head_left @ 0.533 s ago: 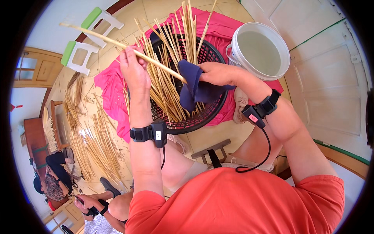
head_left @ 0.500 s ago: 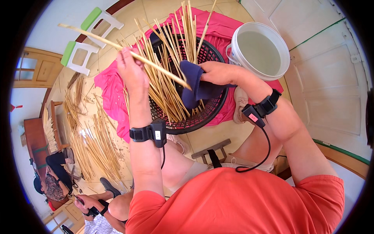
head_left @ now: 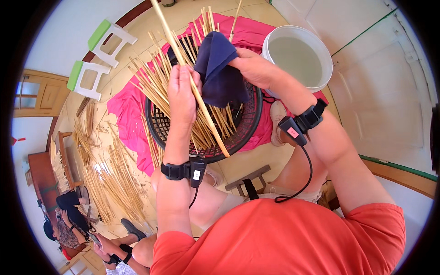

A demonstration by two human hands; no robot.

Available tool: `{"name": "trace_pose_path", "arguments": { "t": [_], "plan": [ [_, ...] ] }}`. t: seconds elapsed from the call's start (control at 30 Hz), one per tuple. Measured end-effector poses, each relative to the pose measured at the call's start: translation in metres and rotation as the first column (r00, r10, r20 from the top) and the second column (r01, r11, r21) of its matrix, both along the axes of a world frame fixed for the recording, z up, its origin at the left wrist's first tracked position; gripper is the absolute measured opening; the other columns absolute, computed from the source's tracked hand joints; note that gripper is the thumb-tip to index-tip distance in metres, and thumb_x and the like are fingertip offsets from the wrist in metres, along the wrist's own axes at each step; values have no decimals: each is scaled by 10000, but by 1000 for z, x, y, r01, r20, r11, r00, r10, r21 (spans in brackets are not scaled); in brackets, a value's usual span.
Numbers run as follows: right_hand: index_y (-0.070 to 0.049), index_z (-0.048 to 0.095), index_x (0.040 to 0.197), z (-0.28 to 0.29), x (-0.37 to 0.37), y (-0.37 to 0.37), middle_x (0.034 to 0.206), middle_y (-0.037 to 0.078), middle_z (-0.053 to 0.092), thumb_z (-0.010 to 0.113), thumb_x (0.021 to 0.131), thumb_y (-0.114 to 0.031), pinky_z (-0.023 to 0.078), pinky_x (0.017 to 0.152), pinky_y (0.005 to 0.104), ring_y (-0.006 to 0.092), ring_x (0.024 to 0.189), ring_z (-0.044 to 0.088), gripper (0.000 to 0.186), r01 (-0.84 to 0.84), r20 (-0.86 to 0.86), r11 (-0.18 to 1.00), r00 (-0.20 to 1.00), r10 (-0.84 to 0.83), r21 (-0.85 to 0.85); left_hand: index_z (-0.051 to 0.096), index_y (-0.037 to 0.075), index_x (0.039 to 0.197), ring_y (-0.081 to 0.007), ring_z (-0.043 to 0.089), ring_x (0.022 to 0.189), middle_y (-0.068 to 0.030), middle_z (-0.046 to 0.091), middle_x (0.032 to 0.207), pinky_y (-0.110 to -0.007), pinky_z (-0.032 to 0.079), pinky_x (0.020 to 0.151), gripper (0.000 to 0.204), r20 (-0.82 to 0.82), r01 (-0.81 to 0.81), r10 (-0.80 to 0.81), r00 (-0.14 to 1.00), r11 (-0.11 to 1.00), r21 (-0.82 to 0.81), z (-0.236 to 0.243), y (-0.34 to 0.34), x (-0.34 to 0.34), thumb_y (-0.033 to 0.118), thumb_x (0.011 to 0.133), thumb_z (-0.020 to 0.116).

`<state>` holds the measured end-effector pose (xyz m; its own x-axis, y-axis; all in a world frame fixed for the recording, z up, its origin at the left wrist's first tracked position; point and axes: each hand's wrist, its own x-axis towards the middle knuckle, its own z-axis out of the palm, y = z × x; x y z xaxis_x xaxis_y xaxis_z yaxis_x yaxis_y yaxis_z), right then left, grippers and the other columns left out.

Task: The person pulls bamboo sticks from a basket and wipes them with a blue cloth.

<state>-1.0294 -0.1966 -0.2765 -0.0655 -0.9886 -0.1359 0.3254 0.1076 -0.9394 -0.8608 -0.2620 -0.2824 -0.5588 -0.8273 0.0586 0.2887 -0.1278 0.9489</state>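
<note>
My left hand (head_left: pixel 182 94) is closed around a long pale stick (head_left: pixel 208 121), probably cane or bamboo, which slants from the upper left down to the basket's near rim. My right hand (head_left: pixel 256 68) grips a dark blue cloth (head_left: pixel 220 71) by its edge. The cloth hangs folded beside the stick, close to my left fingers; whether it touches the stick is hard to tell. Below both hands, a black plastic basket (head_left: pixel 158 126) holds many similar sticks (head_left: pixel 158 89) that fan out past its far rim. The cloth hides part of them.
A white bucket (head_left: pixel 326 64) of cloudy water stands to the right of the basket. Pink fabric (head_left: pixel 121 107) lies underneath. More sticks (head_left: pixel 121 178) cover the floor at left, near two green-topped stools (head_left: pixel 101 36). Other people (head_left: pixel 112 247) sit at lower left.
The stick in my left hand has swung from a flat slant to a steeper one, its lower end now nearer me. My right hand has lifted the cloth up and left, toward my left hand.
</note>
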Motion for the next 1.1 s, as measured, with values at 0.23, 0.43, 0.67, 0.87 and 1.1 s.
{"name": "trace_pose_path", "arguments": {
  "t": [0.23, 0.43, 0.67, 0.87, 1.1],
  "plan": [
    [-16, 541, 1086, 6, 9, 3, 991, 22, 575, 507, 894, -224, 439, 785, 247, 98, 884, 535, 285, 20, 15, 998, 1000, -19, -64, 495, 51, 898, -25, 406, 678, 32, 474, 747, -160, 349, 630, 148, 151, -23, 60, 987, 972, -234, -3, 8, -6, 177, 935, 427],
    [-12, 544, 1071, 2, 8, 0, 984, 27, 575, 519, 884, -214, 434, 777, 242, 91, 870, 528, 277, 2, -23, 997, 1000, -4, -74, 484, 29, 895, -20, 364, 586, 42, 459, 681, -175, 303, 520, 85, 236, 26, 65, 969, 932, -360, -8, 16, -12, 108, 912, 459],
    [-15, 551, 1058, -4, 15, -2, 951, 26, 586, 559, 857, -214, 435, 766, 235, 86, 858, 528, 283, 56, -44, 993, 997, -61, -108, 477, 11, 893, -49, 414, 561, -5, 486, 626, -206, 343, 514, 78, 326, 24, 140, 935, 892, -452, -11, 16, -11, 89, 889, 484],
    [-23, 574, 1013, -6, 15, -4, 904, 24, 596, 556, 850, -202, 446, 730, 236, 88, 805, 536, 242, 96, -48, 987, 994, -103, -128, 477, 6, 885, -131, 507, 557, -77, 527, 620, -271, 413, 541, 56, 353, 4, 237, 905, 825, -565, -9, 19, -16, 31, 843, 504],
    [-16, 576, 990, -7, 19, -6, 884, 38, 595, 561, 840, -219, 446, 716, 243, 95, 787, 532, 253, 158, -69, 981, 984, -167, -115, 480, 17, 897, -284, 547, 563, -149, 536, 646, -344, 429, 541, 115, 447, 80, 328, 832, 726, -683, -9, 18, -11, 5, 787, 511]
  ]
}}
